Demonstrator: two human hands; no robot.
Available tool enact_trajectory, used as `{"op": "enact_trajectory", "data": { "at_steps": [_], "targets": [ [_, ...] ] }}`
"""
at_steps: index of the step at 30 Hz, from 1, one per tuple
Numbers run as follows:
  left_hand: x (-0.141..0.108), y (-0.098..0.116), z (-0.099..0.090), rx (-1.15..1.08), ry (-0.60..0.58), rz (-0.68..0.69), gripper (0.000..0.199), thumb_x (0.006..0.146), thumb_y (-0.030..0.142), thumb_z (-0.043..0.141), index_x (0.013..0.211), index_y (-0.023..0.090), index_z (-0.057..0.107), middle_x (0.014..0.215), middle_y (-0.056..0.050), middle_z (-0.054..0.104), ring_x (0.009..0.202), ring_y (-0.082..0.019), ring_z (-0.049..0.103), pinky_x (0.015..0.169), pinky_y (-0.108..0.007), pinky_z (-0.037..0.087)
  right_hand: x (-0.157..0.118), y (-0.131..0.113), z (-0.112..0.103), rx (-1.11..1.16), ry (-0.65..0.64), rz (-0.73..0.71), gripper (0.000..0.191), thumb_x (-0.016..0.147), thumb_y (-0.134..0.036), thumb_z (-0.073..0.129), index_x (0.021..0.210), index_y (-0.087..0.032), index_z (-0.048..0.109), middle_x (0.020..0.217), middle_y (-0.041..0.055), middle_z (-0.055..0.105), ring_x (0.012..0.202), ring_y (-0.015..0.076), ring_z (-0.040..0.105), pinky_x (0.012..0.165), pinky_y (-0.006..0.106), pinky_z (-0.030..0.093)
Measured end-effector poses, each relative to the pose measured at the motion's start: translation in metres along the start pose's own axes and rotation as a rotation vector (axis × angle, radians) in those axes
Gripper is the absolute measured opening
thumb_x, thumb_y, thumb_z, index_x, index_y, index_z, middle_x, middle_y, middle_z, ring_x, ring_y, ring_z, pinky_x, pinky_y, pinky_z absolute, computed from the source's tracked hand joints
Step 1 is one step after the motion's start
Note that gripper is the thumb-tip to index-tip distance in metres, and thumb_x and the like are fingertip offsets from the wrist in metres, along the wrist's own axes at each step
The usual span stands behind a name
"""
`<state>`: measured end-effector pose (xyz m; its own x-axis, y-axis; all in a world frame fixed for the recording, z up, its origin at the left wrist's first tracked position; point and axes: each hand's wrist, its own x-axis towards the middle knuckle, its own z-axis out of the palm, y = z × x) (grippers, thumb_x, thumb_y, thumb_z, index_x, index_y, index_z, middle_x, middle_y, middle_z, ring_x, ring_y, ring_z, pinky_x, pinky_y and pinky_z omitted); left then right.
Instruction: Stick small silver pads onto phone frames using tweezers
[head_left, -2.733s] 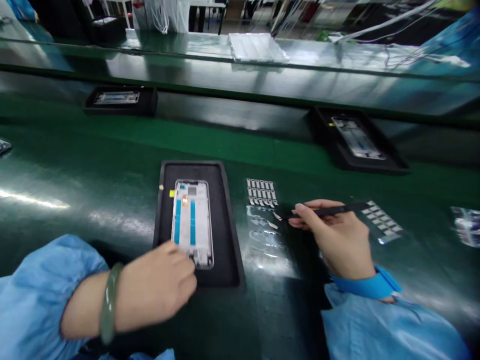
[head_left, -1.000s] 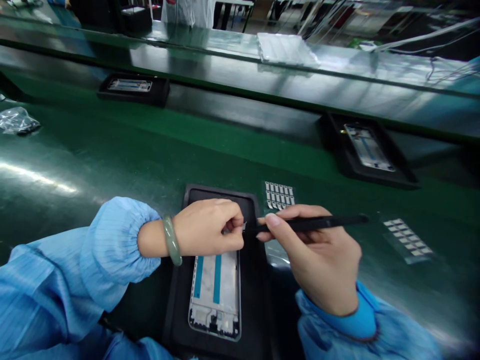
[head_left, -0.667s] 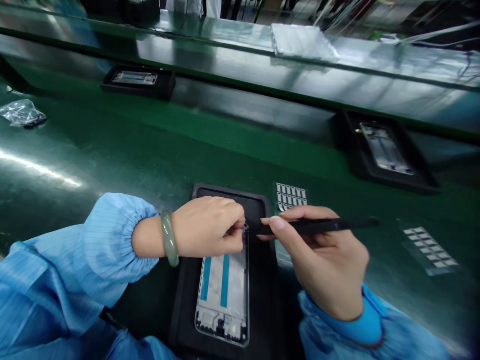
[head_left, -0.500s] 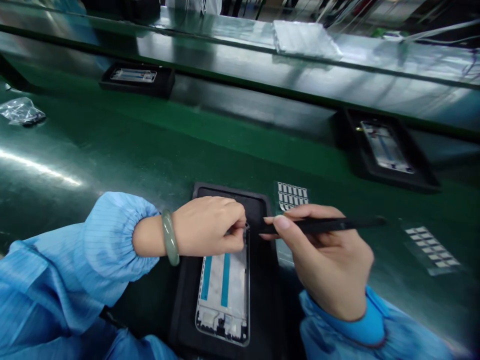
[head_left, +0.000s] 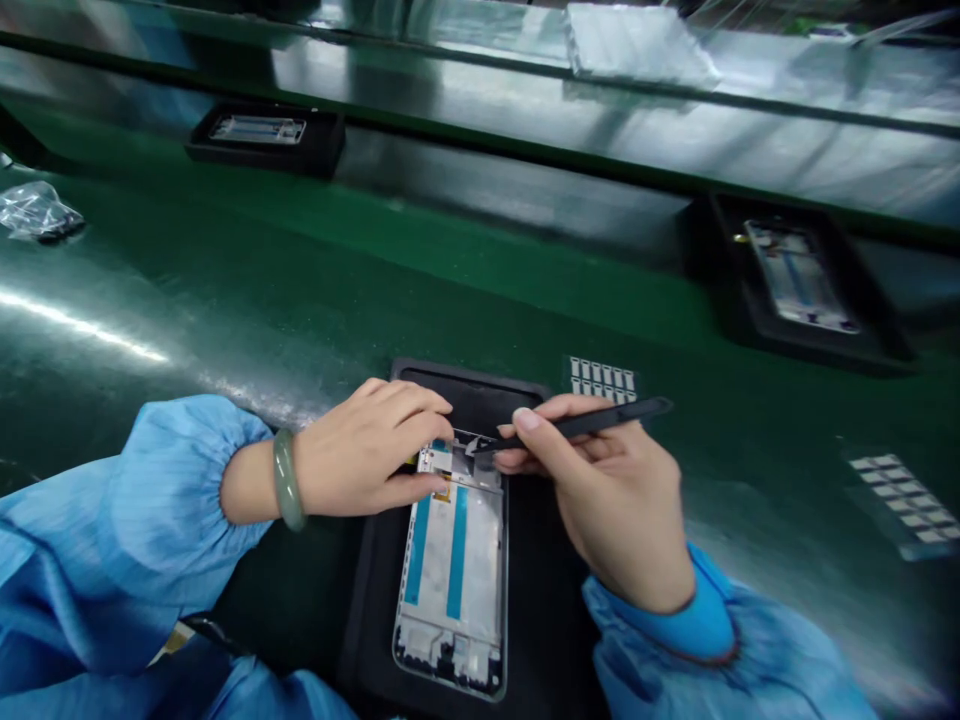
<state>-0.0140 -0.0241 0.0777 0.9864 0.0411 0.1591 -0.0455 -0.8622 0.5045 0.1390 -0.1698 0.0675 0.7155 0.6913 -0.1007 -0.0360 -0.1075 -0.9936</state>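
A phone frame (head_left: 480, 570) with two blue strips lies in a black tray (head_left: 382, 600) at the bottom centre. My left hand (head_left: 375, 450), a green bangle on its wrist, rests at the upper left edge of the frame, thumb and fingers apart with nothing held between them. In my right hand (head_left: 607, 490) black tweezers (head_left: 592, 420) are pinched between thumb and fingers. Their tips touch a small grey piece (head_left: 474, 447) at the upper end of the frame; whether they grip it is unclear.
Two more black trays (head_left: 322, 140) (head_left: 885, 320) with phone frames stand farther back, left and right. Sheets of small pale pieces (head_left: 604, 378) (head_left: 904, 497) lie right of the centre tray. A clear plastic bag (head_left: 37, 208) is at far left, and a raised ledge (head_left: 480, 90) crosses the back.
My left hand has moved left and its fingers have spread, uncovering the frame's upper end. My right hand has come in leftward, bringing the tweezer tips onto the frame.
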Motion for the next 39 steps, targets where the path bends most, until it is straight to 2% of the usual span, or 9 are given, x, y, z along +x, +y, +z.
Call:
{"op": "enact_trajectory", "data": {
  "at_steps": [3, 6, 15, 39],
  "targets": [
    [-0.012, -0.002, 0.012, 0.036, 0.018, 0.017, 0.029, 0.090, 0.039, 0.051, 0.106, 0.015, 0.054, 0.125, -0.013, 0.054, 0.123, -0.029, 0.043, 0.097, -0.045, 0.036, 0.004, 0.004, 0.006, -0.025, -0.034, 0.018, 0.026, 0.075, -0.035, 0.075, 0.081, -0.019, 0.055, 0.070, 0.0008, 0.067, 0.052, 0.0161, 0.066, 0.049, 0.023, 0.057],
    [-0.015, -0.002, 0.017, 0.043, 0.025, 0.011, 0.028, 0.090, 0.040, 0.050, 0.102, 0.015, 0.055, 0.121, -0.011, 0.057, 0.124, -0.028, 0.043, 0.098, -0.043, 0.036, 0.005, 0.003, 0.009, -0.086, -0.043, 0.008, 0.026, 0.076, -0.035, 0.074, 0.080, -0.019, 0.054, 0.066, -0.0004, 0.065, 0.051, 0.0158, 0.066, 0.048, 0.021, 0.056],
    [-0.012, -0.001, 0.014, 0.030, 0.034, 0.009, 0.030, 0.090, 0.041, 0.050, 0.101, 0.014, 0.056, 0.117, -0.011, 0.059, 0.122, -0.028, 0.045, 0.097, -0.042, 0.037, 0.003, -0.004, 0.013, -0.245, -0.047, -0.020, 0.022, 0.078, -0.033, 0.071, 0.079, -0.019, 0.054, 0.061, -0.0015, 0.063, 0.051, 0.0151, 0.066, 0.047, 0.019, 0.055],
    [-0.011, 0.000, 0.013, 0.029, 0.016, 0.002, 0.030, 0.090, 0.040, 0.051, 0.101, 0.013, 0.056, 0.119, -0.012, 0.058, 0.124, -0.028, 0.044, 0.098, -0.043, 0.035, 0.001, -0.002, 0.013, -0.282, -0.024, -0.029, 0.023, 0.078, -0.035, 0.071, 0.080, -0.019, 0.054, 0.061, -0.0015, 0.062, 0.051, 0.0170, 0.066, 0.044, 0.022, 0.053]
  ]
}}
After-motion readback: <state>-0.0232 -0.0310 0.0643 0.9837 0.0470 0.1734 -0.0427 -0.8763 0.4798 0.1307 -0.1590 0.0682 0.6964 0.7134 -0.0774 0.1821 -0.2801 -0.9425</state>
